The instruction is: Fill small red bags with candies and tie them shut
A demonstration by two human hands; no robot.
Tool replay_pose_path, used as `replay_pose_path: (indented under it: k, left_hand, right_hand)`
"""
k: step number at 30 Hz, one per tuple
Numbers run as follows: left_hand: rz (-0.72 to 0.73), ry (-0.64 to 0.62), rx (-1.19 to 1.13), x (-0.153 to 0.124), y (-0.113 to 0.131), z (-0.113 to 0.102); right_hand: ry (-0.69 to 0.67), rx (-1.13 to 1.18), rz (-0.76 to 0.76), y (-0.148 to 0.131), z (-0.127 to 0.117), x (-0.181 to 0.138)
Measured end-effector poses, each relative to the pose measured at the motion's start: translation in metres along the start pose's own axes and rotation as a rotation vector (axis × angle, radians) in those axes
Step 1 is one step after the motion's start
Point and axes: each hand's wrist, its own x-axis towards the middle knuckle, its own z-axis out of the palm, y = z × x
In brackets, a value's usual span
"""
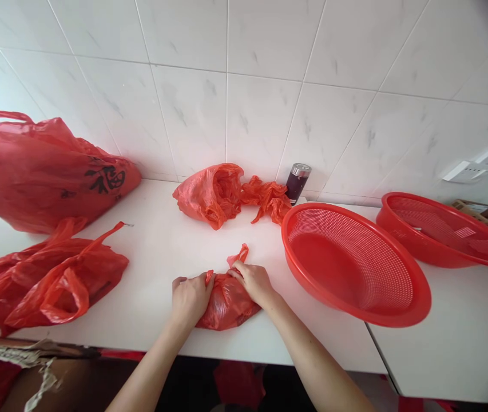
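Observation:
A small red plastic bag (pixel 226 303) with something bulky inside lies on the white counter (pixel 158 252) near its front edge. My left hand (pixel 190 297) grips the bag's left side, fingers curled on the plastic. My right hand (pixel 253 281) pinches the knotted top of the same bag, whose handle ends stick up beside it.
A crumpled red bag (pixel 211 194) and another red wad (pixel 269 200) lie by the tiled wall, next to a dark jar (pixel 297 182). Two red strainer baskets (pixel 355 266) (pixel 445 232) sit at the right. Large red bags (pixel 42 171) (pixel 50 280) lie left. Torn cardboard (pixel 24 355) sits below.

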Motion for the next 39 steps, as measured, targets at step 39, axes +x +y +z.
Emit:
replay_pose_path:
  k: [39]
  left_hand:
    - [-0.054,-0.031,-0.847,-0.073,0.009,-0.038]
  right_hand:
    - [0.284,1.275,0.526,-0.012,-0.008,0.066]
